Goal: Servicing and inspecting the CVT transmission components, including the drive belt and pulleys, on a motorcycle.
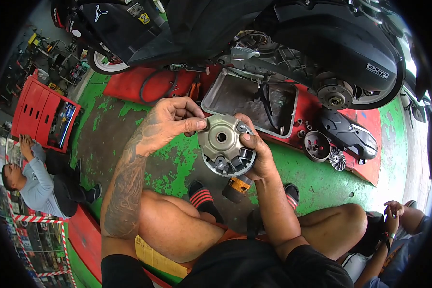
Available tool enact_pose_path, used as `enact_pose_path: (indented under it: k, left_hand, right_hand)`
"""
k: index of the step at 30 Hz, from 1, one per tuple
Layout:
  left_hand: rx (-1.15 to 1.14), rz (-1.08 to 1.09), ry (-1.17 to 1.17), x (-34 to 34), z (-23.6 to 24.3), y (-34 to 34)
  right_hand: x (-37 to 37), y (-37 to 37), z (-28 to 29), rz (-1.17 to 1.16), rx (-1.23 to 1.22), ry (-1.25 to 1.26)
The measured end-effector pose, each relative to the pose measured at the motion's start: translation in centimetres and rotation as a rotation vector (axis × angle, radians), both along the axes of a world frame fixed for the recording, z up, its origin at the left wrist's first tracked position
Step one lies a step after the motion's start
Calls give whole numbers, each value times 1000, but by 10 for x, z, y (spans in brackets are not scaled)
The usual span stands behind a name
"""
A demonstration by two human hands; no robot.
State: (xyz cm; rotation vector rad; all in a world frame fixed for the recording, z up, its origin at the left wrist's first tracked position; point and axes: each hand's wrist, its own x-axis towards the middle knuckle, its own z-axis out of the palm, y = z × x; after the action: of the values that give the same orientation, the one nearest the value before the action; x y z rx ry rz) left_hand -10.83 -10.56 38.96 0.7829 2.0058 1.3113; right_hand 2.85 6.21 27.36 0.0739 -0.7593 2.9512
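Note:
A round metal scooter variator (222, 138) with a grey ramp plate on top is held in front of me, its central hole facing up. My right hand (260, 156) is closed around its right side, thumb on the plate's edge and fingers behind. My left hand (175, 120) is closed in a pinch at the plate's upper left edge. Whatever lies between that thumb and fingertip is hidden. Dark slider pieces show at the plate's notches. Below the variator, an orange and black power tool (237, 188) is partly covered by it.
A black scooter (331, 43) stands ahead over a red platform (122, 85). On the platform are a metal tray (230, 98), orange pliers (194, 90), a clutch bell (317, 146), a fan disc (337, 159) and a black cover (348, 134). People sit at left (48, 185) and lower right (389, 240).

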Motion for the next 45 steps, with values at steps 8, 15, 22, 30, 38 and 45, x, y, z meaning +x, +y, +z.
enact_pose_path:
  k: [8, 15, 22, 30, 38, 45]
  left_hand:
    - [-17, -26, -66, 6, -4, 1]
    - [-15, -106, -122, 12, -20, 18]
    - [224, 110, -322, 1, -40, 12]
    - [412, 223, -271, -14, -42, -3]
    - [449, 303, -230, -28, -44, -19]
    - [427, 294, -208, -29, -45, -20]
  right_hand:
    - [-4, -1, -6, 23, -12, -50]
    - [-7, 0, -8, -69, -10, -100]
    - [-13, 11, -26, -172, -178, -255]
    - [-11, 98, -105, -715, -82, -423]
    - [51, 214, -180, -1182, 615, -859]
    - [62, 248, -155, -1082, 1098, -1301]
